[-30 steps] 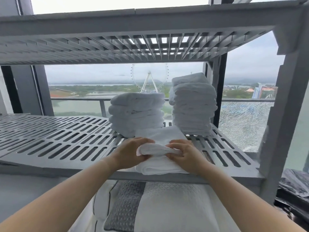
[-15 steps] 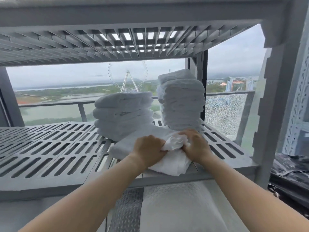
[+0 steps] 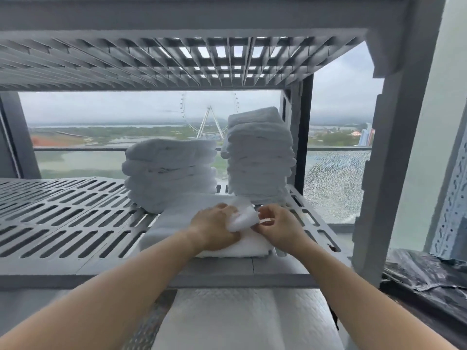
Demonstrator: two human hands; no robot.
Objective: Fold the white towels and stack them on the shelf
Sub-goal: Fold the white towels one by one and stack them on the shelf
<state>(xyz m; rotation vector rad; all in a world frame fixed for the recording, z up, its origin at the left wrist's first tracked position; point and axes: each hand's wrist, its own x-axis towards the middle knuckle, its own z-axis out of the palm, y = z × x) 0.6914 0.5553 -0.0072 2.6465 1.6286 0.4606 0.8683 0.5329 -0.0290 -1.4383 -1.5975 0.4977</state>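
Note:
A white towel (image 3: 177, 218) lies partly folded on the grey slotted shelf (image 3: 63, 223), near its front edge. My left hand (image 3: 214, 231) presses down on the towel and curls round a raised fold at its top. My right hand (image 3: 278, 228) pinches the right end of that same fold. Behind the towel stand two stacks of folded white towels: a lower stack (image 3: 169, 173) on the left and a taller stack (image 3: 260, 155) on the right, against the shelf's rear post.
An upper slotted shelf (image 3: 177, 64) hangs close overhead. A thick grey upright (image 3: 394, 147) bounds the shelf on the right. Cracked window glass (image 3: 333, 188) is behind it. White and grey bedding (image 3: 240, 319) lies below the shelf; black plastic (image 3: 424, 279) sits at lower right.
The towel has shifted further onto the shelf and lies flatter. Both hands have moved up and back with it, still holding the small raised fold. The view has tilted up slightly.

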